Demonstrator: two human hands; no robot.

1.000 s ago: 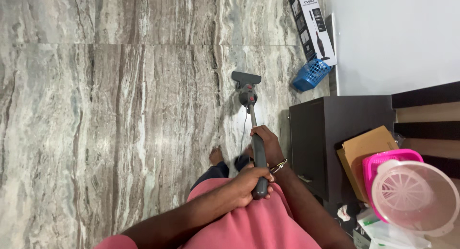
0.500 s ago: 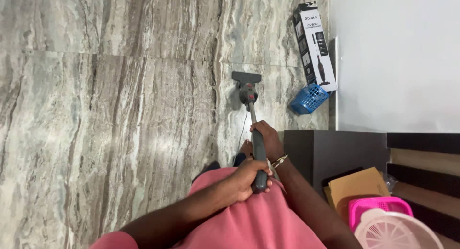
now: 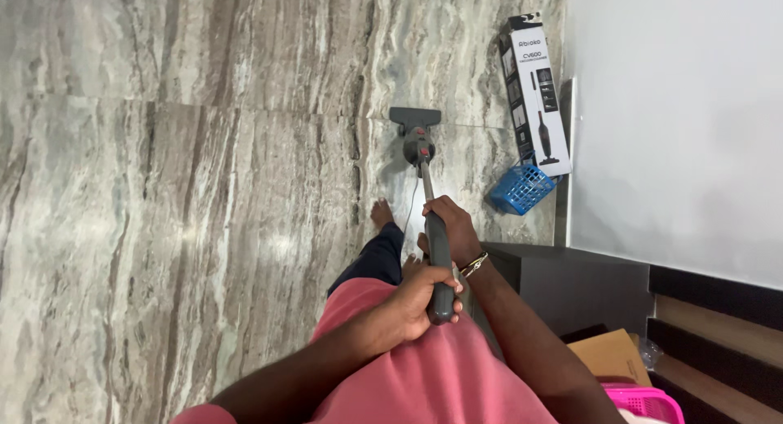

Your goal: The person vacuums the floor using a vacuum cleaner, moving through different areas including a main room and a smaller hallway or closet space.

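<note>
Both hands are gripping a vacuum [image 3: 424, 179]: left hand [image 3: 420, 303] wrapping the handle end, right hand [image 3: 453, 228] higher up. Its head is sitting on marble floor [image 3: 204, 187]; the trailing cord [image 3: 410, 208] is risking snagging the bare foot [image 3: 381, 213].

Grey stick vacuum [image 3: 424, 179], tilted, head flat on floor

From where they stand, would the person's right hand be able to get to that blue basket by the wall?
Probably not without stepping or bending. The right hand is wrapped round the vacuum handle, as is the left hand. The blue basket lies on the floor beyond, beside the box, with nothing blocking the way.
</note>
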